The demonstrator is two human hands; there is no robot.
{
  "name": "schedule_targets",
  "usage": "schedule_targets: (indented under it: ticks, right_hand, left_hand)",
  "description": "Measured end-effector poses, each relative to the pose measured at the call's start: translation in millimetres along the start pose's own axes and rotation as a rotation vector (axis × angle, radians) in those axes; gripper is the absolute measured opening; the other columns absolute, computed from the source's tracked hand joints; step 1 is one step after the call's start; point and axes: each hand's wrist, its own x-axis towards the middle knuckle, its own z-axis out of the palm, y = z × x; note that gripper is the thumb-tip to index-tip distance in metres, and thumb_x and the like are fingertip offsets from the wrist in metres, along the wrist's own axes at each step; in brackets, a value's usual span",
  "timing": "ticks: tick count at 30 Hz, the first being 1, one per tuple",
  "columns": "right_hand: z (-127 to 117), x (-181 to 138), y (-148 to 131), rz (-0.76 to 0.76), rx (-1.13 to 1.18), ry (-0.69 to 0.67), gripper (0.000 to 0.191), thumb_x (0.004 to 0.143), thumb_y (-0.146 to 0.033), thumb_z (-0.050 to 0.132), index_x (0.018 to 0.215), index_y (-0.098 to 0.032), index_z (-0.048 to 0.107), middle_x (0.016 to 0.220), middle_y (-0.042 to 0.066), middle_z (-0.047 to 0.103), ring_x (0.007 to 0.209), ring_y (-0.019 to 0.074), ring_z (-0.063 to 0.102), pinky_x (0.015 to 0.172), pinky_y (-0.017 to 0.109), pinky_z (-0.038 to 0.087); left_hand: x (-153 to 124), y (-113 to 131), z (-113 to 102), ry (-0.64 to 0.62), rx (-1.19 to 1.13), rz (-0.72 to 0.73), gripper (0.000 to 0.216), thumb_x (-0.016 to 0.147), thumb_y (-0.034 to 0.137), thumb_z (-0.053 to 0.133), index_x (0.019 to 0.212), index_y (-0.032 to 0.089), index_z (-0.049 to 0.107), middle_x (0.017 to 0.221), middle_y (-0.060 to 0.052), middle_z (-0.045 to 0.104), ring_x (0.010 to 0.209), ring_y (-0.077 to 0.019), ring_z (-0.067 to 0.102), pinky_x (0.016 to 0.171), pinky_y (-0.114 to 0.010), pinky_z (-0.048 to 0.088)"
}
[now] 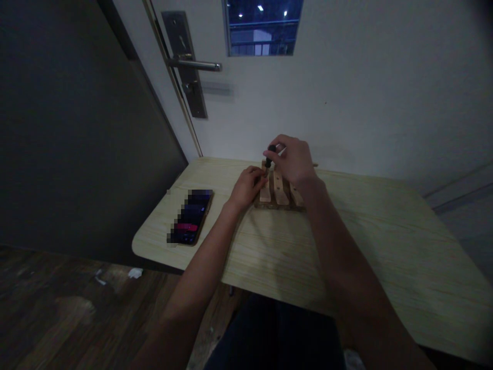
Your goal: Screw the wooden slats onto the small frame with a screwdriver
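A small wooden piece with several slanted slats on a darker base rests near the back edge of the table. My right hand grips a short black-handled screwdriver upright, tip down over the leftmost slat. At the left side of that slat, my left hand has its thumb and fingertips drawn together close to the screwdriver's tip. What those fingertips pinch is too small to make out. Small dark holes show in the middle slat. My right hand and wrist hide part of the right end.
A phone, its screen lit and partly blurred, lies left of my left forearm on the pale wooden table. Directly behind the table stands a white door with a metal lever handle. White scraps lie on the floor.
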Motion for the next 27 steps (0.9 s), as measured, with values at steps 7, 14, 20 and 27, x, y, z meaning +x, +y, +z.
schedule_targets:
  ticks: [7,14,20,27]
  right_hand:
    - [3,-7,-13,0.030,-0.131,-0.022,0.012,0.091,-0.030,0.065,0.099,-0.022,0.061,0.087,0.006,0.068,0.077,0.0220,0.062,0.072,0.035,0.045]
    - [8,-1,1,-0.038,-0.139,-0.082,0.022,0.091,-0.011,0.053,0.110,-0.017,0.062,0.114,0.016,0.068,0.105,0.0271,0.063,0.090,0.040,0.048]
    - [1,0,-3,0.003,0.031,-0.156,0.024,0.085,-0.010,0.060,0.108,-0.019,0.064,0.099,0.009,0.073,0.086,0.0223,0.069,0.079,0.035,0.052]
    - [-5,-5,-9,0.026,-0.062,-0.069,0.017,0.086,-0.020,0.068,0.102,-0.024,0.068,0.087,0.003,0.074,0.080,0.0206,0.069,0.073,0.032,0.048]
  left_hand:
    - [0,1,-1,0.010,-0.021,0.010,0.018,0.093,0.025,0.062,0.106,0.016,0.069,0.109,-0.009,0.068,0.105,-0.0219,0.063,0.098,-0.037,0.051]
    - [0,-1,0,0.012,-0.080,-0.006,0.017,0.093,0.025,0.061,0.105,0.016,0.068,0.112,-0.009,0.068,0.105,-0.0203,0.064,0.097,-0.035,0.051]
    - [0,-1,1,0.011,-0.100,-0.017,0.017,0.093,0.027,0.061,0.104,0.017,0.068,0.112,-0.010,0.068,0.105,-0.0208,0.065,0.097,-0.036,0.052]
    - [0,-1,0,0.004,-0.107,-0.018,0.016,0.094,0.027,0.059,0.104,0.018,0.068,0.112,-0.009,0.068,0.105,-0.0208,0.064,0.097,-0.036,0.052]
